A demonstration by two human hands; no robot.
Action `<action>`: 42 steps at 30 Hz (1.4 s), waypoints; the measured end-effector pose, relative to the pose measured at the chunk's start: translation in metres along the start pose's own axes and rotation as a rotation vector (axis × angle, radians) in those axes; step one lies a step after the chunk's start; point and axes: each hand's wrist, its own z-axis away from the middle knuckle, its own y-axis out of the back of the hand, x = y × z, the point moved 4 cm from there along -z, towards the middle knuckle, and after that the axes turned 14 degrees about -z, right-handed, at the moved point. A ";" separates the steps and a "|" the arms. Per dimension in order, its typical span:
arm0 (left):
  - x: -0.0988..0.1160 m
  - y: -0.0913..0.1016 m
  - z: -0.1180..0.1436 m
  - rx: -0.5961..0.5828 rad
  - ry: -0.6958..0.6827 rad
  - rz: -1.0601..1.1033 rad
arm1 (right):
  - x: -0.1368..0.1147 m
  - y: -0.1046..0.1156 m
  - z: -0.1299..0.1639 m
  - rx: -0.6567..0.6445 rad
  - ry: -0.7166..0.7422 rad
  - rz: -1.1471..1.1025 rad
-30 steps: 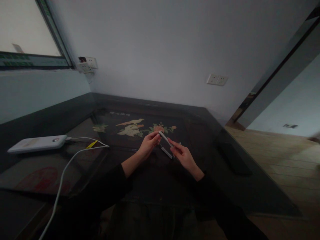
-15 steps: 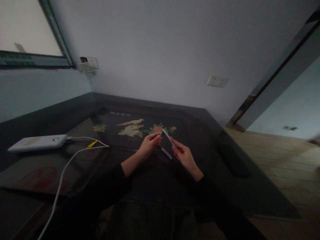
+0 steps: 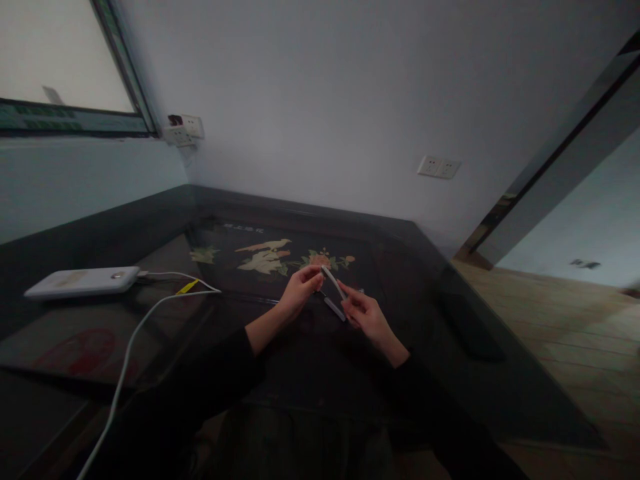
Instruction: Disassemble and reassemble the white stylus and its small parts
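Observation:
My right hand (image 3: 369, 316) is closed on the lower end of a slim, slightly curved pale grey strip (image 3: 333, 281). The strip slants up and left to the fingertips of my left hand (image 3: 300, 291), which are pinched together at its upper end. Whatever lies between those left fingertips is too small and dark to make out. Below the strip, between both hands, a thin grey stick (image 3: 335, 309) with a narrow dark shaft lies on the dark tabletop (image 3: 300, 373).
A white power bank (image 3: 83, 283) lies at the left, with a white cable (image 3: 131, 340) carrying a yellow tag (image 3: 188, 287). Flower and bird pictures (image 3: 263, 257) decorate the table. A dark flat object (image 3: 473, 327) rests at the right. Behind stands a wall with sockets (image 3: 439, 167).
The upper end of the strip has come closer to my left fingertips and dipped slightly. My right hand has turned a little, its fingers shifting along the strip. The view has shifted slightly.

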 end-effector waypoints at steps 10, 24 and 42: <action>-0.009 0.002 -0.002 -0.028 0.042 -0.055 | -0.008 0.006 -0.001 0.133 0.111 0.202; 0.001 -0.003 0.002 -0.014 0.060 0.030 | -0.003 -0.003 0.000 -0.007 -0.009 0.033; 0.000 -0.003 0.003 -0.024 0.053 0.016 | -0.012 -0.003 0.002 0.017 0.061 0.166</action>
